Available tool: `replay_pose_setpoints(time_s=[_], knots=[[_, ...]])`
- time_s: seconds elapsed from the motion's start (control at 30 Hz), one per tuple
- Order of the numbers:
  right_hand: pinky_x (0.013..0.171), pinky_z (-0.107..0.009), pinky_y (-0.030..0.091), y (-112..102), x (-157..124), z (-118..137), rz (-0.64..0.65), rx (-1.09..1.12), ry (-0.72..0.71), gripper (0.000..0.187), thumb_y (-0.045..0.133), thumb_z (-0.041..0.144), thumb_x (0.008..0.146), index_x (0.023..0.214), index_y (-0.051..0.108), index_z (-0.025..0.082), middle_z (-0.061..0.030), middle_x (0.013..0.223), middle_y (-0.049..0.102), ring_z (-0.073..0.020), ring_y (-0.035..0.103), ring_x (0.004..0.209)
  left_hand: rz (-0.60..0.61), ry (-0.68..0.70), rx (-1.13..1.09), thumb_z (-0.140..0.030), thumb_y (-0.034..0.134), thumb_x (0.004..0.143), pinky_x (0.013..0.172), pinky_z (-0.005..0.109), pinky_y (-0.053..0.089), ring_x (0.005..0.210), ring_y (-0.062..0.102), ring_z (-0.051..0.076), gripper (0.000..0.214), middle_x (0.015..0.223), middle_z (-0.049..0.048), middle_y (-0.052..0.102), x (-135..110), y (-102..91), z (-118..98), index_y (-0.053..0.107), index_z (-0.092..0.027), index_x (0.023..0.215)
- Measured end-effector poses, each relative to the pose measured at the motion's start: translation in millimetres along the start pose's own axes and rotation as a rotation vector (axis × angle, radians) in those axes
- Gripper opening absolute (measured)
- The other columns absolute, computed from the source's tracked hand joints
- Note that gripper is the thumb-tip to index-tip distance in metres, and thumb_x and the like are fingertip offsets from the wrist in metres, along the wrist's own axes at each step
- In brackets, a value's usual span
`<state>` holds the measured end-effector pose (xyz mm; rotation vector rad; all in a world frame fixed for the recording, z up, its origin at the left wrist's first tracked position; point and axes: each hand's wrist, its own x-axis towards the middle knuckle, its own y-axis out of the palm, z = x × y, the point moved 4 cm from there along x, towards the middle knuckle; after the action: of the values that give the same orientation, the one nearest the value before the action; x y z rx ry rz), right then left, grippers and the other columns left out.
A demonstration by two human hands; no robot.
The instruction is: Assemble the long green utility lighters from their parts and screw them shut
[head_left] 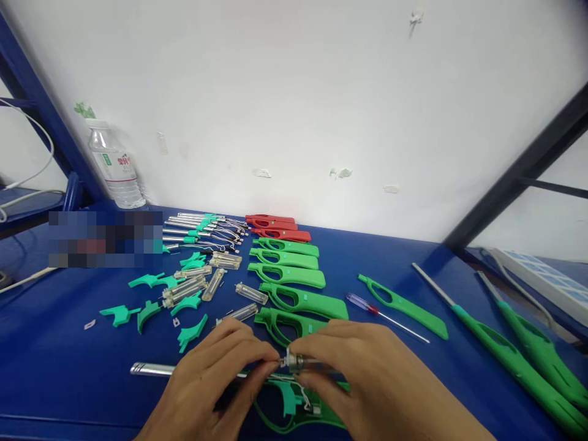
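Note:
My right hand (pixel 367 367) is closed around a clear lighter fuel tank (pixel 296 362), its capped end pointing left. The thumb and forefinger of my left hand (pixel 220 373) pinch a small pale piece (pixel 282 362) at that end; the fingertips cover much of it. Below both hands lies an open green lighter shell (pixel 321 416), partly hidden. In it sit a teal trigger (pixel 288 398) and thin wires. A silver metal tube (pixel 154 369) runs left from the shell, passing behind my left hand.
Several green half shells (pixel 303 301) and red ones (pixel 280 234) line the middle. To the left lie wired metal tubes (pixel 197 229), teal triggers (pixel 192 334) and clear tanks (pixel 214 285). A screwdriver (pixel 362 302) and assembled green lighters (pixel 509 355) lie right; a bottle (pixel 114 165) stands back left.

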<state>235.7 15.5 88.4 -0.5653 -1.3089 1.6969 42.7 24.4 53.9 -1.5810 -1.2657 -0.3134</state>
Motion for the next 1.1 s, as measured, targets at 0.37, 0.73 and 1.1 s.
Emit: replay_pose_setpoints(time_s=[0.37,0.73,1.1], knots=[[0.064,-0.026,0.054,-0.8,-3.0,1.5,-0.001,-0.047,-0.048,0.020,0.074,0.012,0.103,0.098,0.083,0.030,0.0045,0.080,0.083,-0.0185,0.081,0.074,0.004,0.026,0.017,-0.012,0.058,0.116,0.075,0.020,0.061,0.074,0.071,0.012,0.020,0.085,-0.0044,0.077,-0.1,0.9,1.3,0.071,-0.026,0.108],[0.067,-0.025,0.055,-0.6,-2.8,2.2,0.063,-0.018,-0.027,0.018,0.078,0.011,0.100,0.095,0.082,0.028,0.0042,0.084,0.086,-0.0189,0.083,0.078,0.026,0.039,-0.014,-0.002,0.057,0.109,0.076,0.019,0.059,0.077,0.070,0.011,0.026,0.089,-0.0044,0.079,1.4,2.8,-0.3,0.071,-0.024,0.109],[0.072,-0.024,0.055,-0.7,-2.3,0.7,0.111,0.011,0.024,0.015,0.080,0.014,0.101,0.099,0.084,0.028,0.0029,0.090,0.088,-0.0195,0.084,0.085,0.042,0.032,-0.015,-0.006,0.056,0.113,0.076,0.019,0.059,0.078,0.069,0.011,0.025,0.090,-0.0051,0.079,0.1,3.8,0.8,0.071,-0.024,0.108]])
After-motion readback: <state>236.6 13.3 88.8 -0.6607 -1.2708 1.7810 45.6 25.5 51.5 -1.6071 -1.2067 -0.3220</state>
